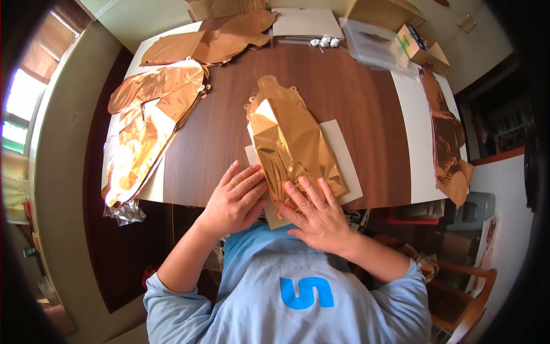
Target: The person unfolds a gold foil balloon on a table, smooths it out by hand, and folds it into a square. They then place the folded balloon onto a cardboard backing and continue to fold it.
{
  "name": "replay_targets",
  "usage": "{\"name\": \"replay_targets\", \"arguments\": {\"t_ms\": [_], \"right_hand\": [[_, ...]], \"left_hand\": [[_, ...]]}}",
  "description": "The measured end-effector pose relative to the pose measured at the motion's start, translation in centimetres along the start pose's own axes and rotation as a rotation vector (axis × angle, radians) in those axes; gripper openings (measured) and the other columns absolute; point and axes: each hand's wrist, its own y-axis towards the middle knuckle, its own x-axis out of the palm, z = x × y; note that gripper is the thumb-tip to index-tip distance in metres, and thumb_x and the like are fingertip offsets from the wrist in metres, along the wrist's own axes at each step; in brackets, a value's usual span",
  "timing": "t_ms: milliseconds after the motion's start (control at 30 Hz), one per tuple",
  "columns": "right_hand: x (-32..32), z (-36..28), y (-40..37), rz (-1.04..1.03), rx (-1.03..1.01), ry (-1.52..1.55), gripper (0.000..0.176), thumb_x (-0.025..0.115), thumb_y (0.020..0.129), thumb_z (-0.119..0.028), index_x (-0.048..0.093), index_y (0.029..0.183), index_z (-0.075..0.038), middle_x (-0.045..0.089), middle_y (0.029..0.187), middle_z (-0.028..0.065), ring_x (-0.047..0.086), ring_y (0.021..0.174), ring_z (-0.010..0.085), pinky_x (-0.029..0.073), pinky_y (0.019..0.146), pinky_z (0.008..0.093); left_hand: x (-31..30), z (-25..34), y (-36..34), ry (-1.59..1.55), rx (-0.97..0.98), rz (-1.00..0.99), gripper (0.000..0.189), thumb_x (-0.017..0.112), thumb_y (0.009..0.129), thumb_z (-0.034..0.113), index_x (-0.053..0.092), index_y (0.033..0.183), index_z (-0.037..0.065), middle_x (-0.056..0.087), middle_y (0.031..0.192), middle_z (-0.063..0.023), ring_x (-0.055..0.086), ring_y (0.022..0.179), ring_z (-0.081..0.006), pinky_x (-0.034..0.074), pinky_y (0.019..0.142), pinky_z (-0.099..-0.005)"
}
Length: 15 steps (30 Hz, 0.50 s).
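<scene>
A flat, folded gold foil balloon [293, 140] with small tabs along its far edge lies on a white card [345, 152] at the front of the table. My right hand [318, 215] rests flat across the balloon's near end, fingers spread. At its left edge is my left hand [238, 198], fingers stretched out with the tips right at the foil and the card. A ring shows on one left finger. Neither hand grips anything. The card sticks out from under the foil on both sides.
Deflated copper-gold foil balloons [152, 123] are stacked at the left, with more foil [215, 43] at the back and another foil piece [444, 132] on the right. Several small white bundles [325, 42], a clear plastic sheet [372, 43] and a small open carton [421, 49] sit at the back.
</scene>
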Motion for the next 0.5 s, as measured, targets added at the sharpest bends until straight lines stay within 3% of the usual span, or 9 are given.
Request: {"name": "replay_targets", "arguments": {"t_ms": [200, 300, 400, 500], "right_hand": [[0.0, -0.1, 0.0, -0.016, 0.014, -0.026, 0.079, 0.068, 0.084, -0.05, 0.038, 0.153, -0.027, 0.022, 0.163, 0.0127, 0.021, 0.149, 0.0372, 0.018, 0.118, 0.0615], [-0.1, 0.0, 0.1, -0.027, 0.007, -0.035, 0.079, 0.068, 0.084, -0.05, 0.038, 0.153, -0.027, 0.023, 0.162, 0.0128, 0.02, 0.149, 0.0376, 0.018, 0.117, 0.0619], [-0.1, -0.1, 0.1, -0.029, 0.013, -0.05, 0.079, 0.068, 0.084, -0.05, 0.038, 0.153, -0.026, 0.024, 0.162, 0.013, 0.02, 0.149, 0.038, 0.018, 0.117, 0.0623], [0.0, 0.0, 0.0, -0.006, 0.003, -0.054, 0.08, 0.068, 0.083, -0.051, 0.037, 0.153, -0.027, 0.024, 0.161, 0.014, 0.021, 0.149, 0.0382, 0.018, 0.117, 0.0612]], "left_hand": [[0.2, 0.1, 0.0, -0.019, -0.019, 0.028, 0.042, 0.073, 0.08, 0.013, 0.066, 0.12, 0.004, 0.063, 0.128, -0.0127, 0.056, 0.128, -0.0309, 0.03, 0.116, -0.0528], [0.3, 0.3, -0.1, -0.072, -0.086, 0.042, 0.044, 0.074, 0.08, 0.018, 0.066, 0.122, 0.006, 0.06, 0.131, -0.0129, 0.054, 0.13, -0.0312, 0.029, 0.116, -0.0541], [-0.2, 1.2, 0.5, -0.005, 0.007, 0.062, 0.046, 0.073, 0.082, 0.028, 0.065, 0.123, 0.008, 0.057, 0.134, -0.0138, 0.051, 0.132, -0.0323, 0.026, 0.117, -0.0556], [0.1, 0.7, 0.3, 0.036, 0.075, -0.113, 0.048, 0.07, 0.084, 0.035, 0.065, 0.124, 0.009, 0.056, 0.135, -0.015, 0.049, 0.134, -0.0337, 0.023, 0.118, -0.0565]]}}
